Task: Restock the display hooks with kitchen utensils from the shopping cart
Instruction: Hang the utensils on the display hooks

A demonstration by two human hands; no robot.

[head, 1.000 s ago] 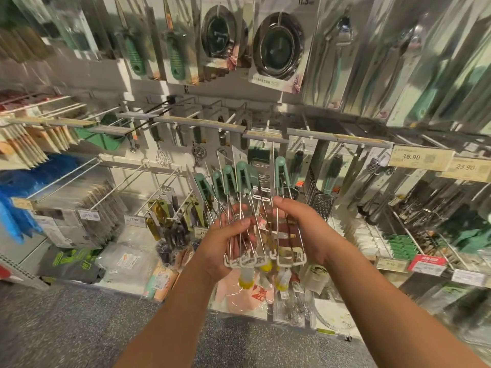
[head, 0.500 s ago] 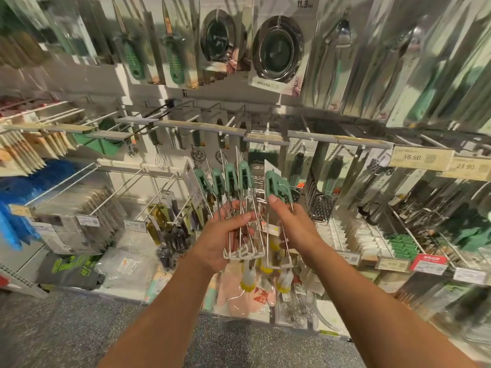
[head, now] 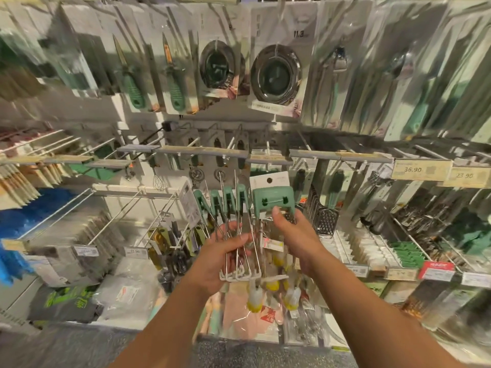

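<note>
My left hand (head: 223, 254) grips a bundle of several wire utensils (head: 233, 221) with mint-green handles up and white looped ends down. My right hand (head: 293, 235) holds one more of them, a green-handled utensil (head: 273, 201) with a white card tag, lifted to the right of the bundle and turned flat toward me. Behind them runs a row of display hooks (head: 202, 152) under grey label strips, with similar green utensils hanging. The shopping cart is out of sight.
Packaged knives (head: 132, 75), sink strainers (head: 276, 75) and tongs hang on the wall above. Long white pegs (head: 125, 216) jut out at the lower left. Graters (head: 325, 221) and price tags (head: 421, 170) are on the right, bagged goods on the low shelf.
My right hand has pulled one utensil out of the bundle, lifted it to the right and rotated it so its green handle faces me. The left hand keeps hold of the rest.
</note>
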